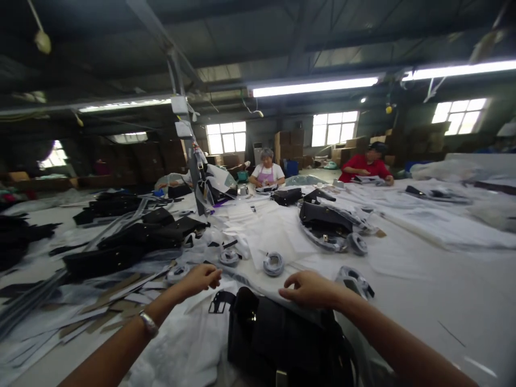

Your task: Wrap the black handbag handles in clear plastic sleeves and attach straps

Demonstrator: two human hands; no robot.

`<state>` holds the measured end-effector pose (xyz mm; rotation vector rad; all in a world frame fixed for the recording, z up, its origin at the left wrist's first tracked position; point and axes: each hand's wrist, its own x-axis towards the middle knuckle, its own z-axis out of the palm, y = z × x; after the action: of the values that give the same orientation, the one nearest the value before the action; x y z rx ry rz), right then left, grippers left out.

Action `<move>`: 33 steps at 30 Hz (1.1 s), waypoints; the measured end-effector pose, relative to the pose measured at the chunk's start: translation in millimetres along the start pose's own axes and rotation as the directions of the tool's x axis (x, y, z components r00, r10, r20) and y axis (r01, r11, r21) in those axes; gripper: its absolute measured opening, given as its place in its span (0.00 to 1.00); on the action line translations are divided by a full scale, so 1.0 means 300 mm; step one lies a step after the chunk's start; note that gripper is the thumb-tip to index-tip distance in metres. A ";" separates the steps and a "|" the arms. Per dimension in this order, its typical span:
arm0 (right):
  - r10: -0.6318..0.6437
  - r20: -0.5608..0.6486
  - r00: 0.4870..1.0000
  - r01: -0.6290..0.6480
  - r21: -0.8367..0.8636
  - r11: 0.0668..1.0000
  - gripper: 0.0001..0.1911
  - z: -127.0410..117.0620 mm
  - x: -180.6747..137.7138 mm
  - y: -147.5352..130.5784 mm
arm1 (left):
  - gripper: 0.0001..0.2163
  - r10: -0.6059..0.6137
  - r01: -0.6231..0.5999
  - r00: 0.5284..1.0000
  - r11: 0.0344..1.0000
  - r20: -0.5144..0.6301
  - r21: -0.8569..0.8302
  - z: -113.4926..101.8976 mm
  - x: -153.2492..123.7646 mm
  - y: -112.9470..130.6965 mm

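A black handbag (278, 333) with gold-coloured metal fittings lies at the near edge of the table in front of me. Just above its top right part is my right hand (310, 288), fingers loosely bent and apart, with nothing visible in them. My left hand (203, 278), a bracelet on its wrist, is off the bag's upper left side with fingers curled in; whatever they may hold is hidden. Between and below the hands, a black strap end with a buckle (221, 302) sticks out from the bag. A wrapped strap coil (273, 264) lies beyond the hands.
Black bags (141, 236) are piled on the left, above cardboard strips (113, 306). Another black bag (325, 220) sits ahead with a wrapped coil (357, 244) beside it. White sheets (270, 231) cover the middle. A metal post (195, 177) rises from the table. Two people work across it.
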<state>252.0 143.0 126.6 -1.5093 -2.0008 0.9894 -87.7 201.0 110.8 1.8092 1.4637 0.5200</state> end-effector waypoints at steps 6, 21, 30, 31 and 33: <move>0.092 0.227 0.970 -0.122 0.122 0.985 0.12 -0.010 0.033 -0.053 | 0.34 -0.043 0.062 0.995 0.976 0.093 -0.210 0.064 0.066 -0.110; -0.060 0.085 0.995 -0.007 0.628 0.778 0.21 -0.046 -0.080 -0.160 | 0.14 0.039 0.199 0.969 0.458 0.244 -0.866 0.160 0.097 0.335; -0.067 0.156 0.986 -0.006 0.428 0.904 0.13 -0.055 -0.193 -0.012 | 0.13 -0.009 -0.265 0.963 0.150 -0.270 -0.952 -0.015 0.057 0.499; -0.065 0.154 0.986 -0.007 0.430 0.903 0.13 -0.054 -0.204 -0.001 | 0.15 -0.012 -0.306 0.951 0.133 -0.310 -0.943 -0.045 0.044 0.514; -0.077 0.151 0.986 0.001 0.450 0.893 0.14 -0.055 -0.217 0.006 | 0.15 -0.007 -0.382 0.923 0.110 -0.386 -0.917 -0.093 0.012 0.544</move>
<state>284.8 85.9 140.4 -1.1600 -1.7327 1.4810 0.3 200.2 251.0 0.7261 0.5706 1.5490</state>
